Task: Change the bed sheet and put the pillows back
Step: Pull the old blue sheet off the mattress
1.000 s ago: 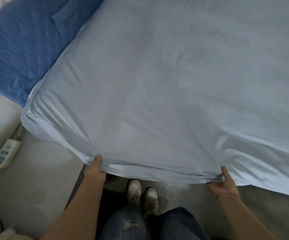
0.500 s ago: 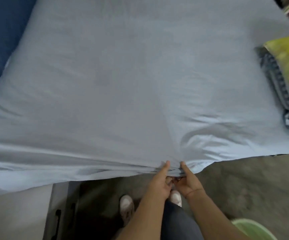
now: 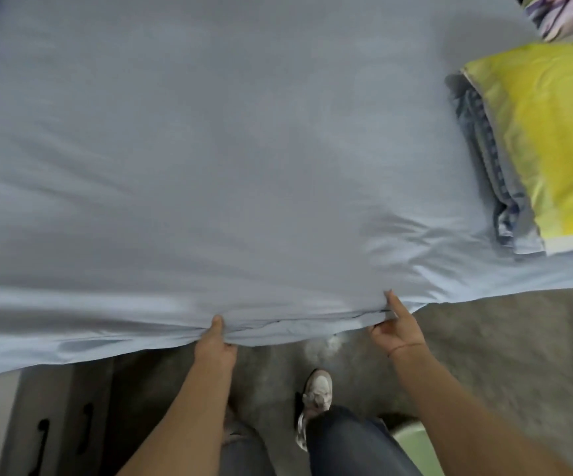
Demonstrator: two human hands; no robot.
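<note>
Pale blue sheet (image 3: 230, 159) lies spread flat over the bed & fills most of the view, w/ its near edge hanging off above the grey floor (image 3: 504, 355). Left hand (image 3: 214, 345) grasps that near edge around the middle: thumb on top of the fabric, fingers tucked under & hidden, cloth bunched into small folds at the pinch. Right hand (image 3: 398, 333) grasps the same edge further right, thumb pressed up onto the sheet, other fingers curled below the hem, thin red band at the wrist. Hands are apart, w/ the hem btw them gathered into a loose ridge. Creases fan from the right hand toward the far right. Yellow pillow (image 3: 553, 139) sits on the sheet at the right, partly out of frame. Folded blue patterned cloth (image 3: 484, 156) touches its left side; can't tell if it runs under. Another patterned item (image 3: 566, 18) is at the far right corner, too blurred to ID. Nearest: one white shoe (image 3: 317, 389), dark jeans (image 3: 357, 441), and a grey box (image 3: 54, 424) w/ slot handles at near left, below the sheet's overhang.
</note>
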